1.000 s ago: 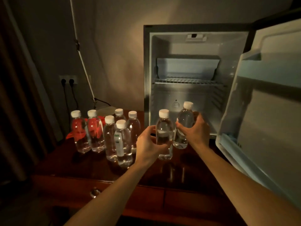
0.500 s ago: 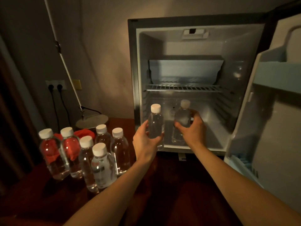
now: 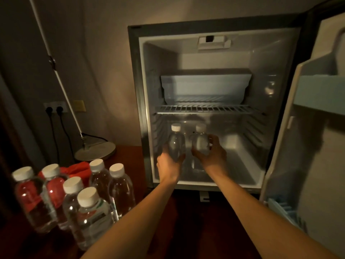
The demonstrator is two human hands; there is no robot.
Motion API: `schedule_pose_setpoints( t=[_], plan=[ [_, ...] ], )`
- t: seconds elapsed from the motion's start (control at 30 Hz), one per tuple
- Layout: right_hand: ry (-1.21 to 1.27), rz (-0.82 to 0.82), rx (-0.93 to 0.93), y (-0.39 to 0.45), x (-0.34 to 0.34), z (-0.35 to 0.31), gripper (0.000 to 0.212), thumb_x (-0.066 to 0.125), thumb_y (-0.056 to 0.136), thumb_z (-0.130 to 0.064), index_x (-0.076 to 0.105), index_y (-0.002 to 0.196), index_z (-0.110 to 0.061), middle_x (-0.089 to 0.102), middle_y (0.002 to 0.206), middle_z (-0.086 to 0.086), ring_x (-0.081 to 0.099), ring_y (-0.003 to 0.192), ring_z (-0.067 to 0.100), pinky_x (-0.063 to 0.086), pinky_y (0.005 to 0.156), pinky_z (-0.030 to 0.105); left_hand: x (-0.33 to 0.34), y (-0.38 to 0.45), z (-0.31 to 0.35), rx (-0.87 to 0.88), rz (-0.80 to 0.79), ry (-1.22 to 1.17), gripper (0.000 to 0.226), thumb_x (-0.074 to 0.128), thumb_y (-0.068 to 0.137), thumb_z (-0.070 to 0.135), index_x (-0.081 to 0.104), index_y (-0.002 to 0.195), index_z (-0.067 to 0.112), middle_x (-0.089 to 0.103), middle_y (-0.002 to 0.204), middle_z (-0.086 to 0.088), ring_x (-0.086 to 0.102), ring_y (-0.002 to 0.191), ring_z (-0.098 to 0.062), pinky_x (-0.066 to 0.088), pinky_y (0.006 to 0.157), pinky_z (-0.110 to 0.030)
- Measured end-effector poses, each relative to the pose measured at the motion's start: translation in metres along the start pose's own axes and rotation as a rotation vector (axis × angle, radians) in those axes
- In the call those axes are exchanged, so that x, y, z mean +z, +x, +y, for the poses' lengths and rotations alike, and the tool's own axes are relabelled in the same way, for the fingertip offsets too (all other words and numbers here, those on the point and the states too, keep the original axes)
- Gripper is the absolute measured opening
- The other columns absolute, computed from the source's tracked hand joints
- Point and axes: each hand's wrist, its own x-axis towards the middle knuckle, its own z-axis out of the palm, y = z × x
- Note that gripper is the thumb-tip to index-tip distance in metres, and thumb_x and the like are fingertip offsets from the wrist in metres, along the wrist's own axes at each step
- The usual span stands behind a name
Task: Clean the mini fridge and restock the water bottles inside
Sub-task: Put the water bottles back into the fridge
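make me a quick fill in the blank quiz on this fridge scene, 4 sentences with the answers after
1. Each hand, the left hand and the right hand, grips ____ water bottle.
2. The held bottles are inside the mini fridge, ____ the wire shelf.
3. ____ capped bottles stand on the wooden top left of the fridge.
4. The fridge door is ____.

Missing words: one; below; six; open

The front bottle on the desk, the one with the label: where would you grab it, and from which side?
Grip the labelled bottle round its body below the white cap, coming from the right, the fridge side. It stands upright; other bottles crowd its left and back, while its right and front look free.
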Motion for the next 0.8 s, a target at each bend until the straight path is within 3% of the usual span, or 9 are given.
schedule_pose_setpoints(
  t=[0.07,0.17,0.3,0.37,0.43,0.53,0.73,0.8],
  plan=[
    [0.018,-0.020,-0.024,0.005,0.002,0.005,0.061,0.084,0.073,-0.031,0.051,0.125,-0.029,0.059,0.104,-0.009,0.060,0.095,0.015,0.051,0.078,0.029,0.003,0.005,-0.001,-0.012,-0.022,-0.030,0.067,0.078,0.079,0.038,0.043,0.136,0.037,0.069,0.107,-0.001,0.070,0.093,-0.023,0.060,0.080,-0.046],
    [-0.050,-0.004,-0.036,0.013,0.007,0.016,0.067,0.082,0.072,-0.043,0.049,0.130,-0.037,0.059,0.110,0.004,0.062,0.096,0.024,0.054,0.079,0.037,0.005,0.010,0.006,-0.042,-0.037,-0.024,0.057,0.067,0.090,0.033,0.045,0.141,0.027,0.069,0.103,-0.004,0.068,0.091,-0.019,0.057,0.079,-0.037],
    [-0.094,-0.010,-0.036,0.024,0.012,0.026,0.070,0.079,0.073,-0.050,0.046,0.134,-0.041,0.054,0.108,0.009,0.060,0.092,0.028,0.053,0.077,0.038,0.012,0.016,0.009,-0.093,-0.057,-0.018,0.041,0.064,0.092,0.032,0.053,0.132,0.025,0.068,0.097,-0.003,0.065,0.089,-0.019,0.054,0.081,-0.039],
    [-0.095,0.003,-0.025,0.029,0.015,0.030,0.070,0.081,0.072,-0.046,0.050,0.132,-0.031,0.059,0.110,0.008,0.061,0.092,0.025,0.052,0.075,0.035,0.015,0.021,0.009,-0.116,-0.053,0.008,0.036,0.066,0.091,0.032,0.058,0.125,0.021,0.068,0.101,-0.006,0.066,0.093,-0.021,0.053,0.082,-0.039],
    [-0.042,0.020,0.013,0.031,0.018,0.035,0.060,0.085,0.069,-0.041,0.057,0.118,-0.019,0.065,0.105,0.007,0.063,0.088,0.022,0.049,0.070,0.029,0.018,0.025,0.009,-0.118,-0.048,0.024,0.031,0.068,0.091,0.029,0.061,0.118,0.016,0.067,0.104,-0.009,0.061,0.090,-0.019,0.049,0.079,-0.034],
    [0.030,0.022,0.020,0.034,0.022,0.038,0.045,0.086,0.070,-0.036,0.053,0.096,-0.021,0.063,0.090,-0.002,0.060,0.079,0.014,0.042,0.062,0.018,0.022,0.029,0.006,-0.117,-0.011,-0.020,0.027,0.071,0.088,0.027,0.065,0.110,0.014,0.068,0.101,-0.009,0.063,0.090,-0.020,0.054,0.084,-0.041],
    [0.102,0.039,-0.003,0.049,0.041,0.051,0.045,0.086,0.071,-0.026,0.061,0.107,-0.016,0.065,0.100,-0.001,0.060,0.086,0.011,0.040,0.062,0.004,0.033,0.041,-0.004,-0.094,0.054,-0.097,0.026,0.072,0.087,0.025,0.065,0.109,0.014,0.068,0.103,-0.005,0.065,0.098,-0.022,0.055,0.088,-0.043],
    [0.101,0.042,-0.024,0.054,0.047,0.057,0.051,0.086,0.071,-0.026,0.062,0.114,-0.013,0.065,0.104,-0.002,0.061,0.089,0.011,0.041,0.066,0.005,0.036,0.047,-0.009,-0.068,0.061,-0.085,0.032,0.071,0.088,0.028,0.063,0.115,0.013,0.068,0.108,-0.008,0.064,0.103,-0.025,0.052,0.090,-0.039]
  ],
)
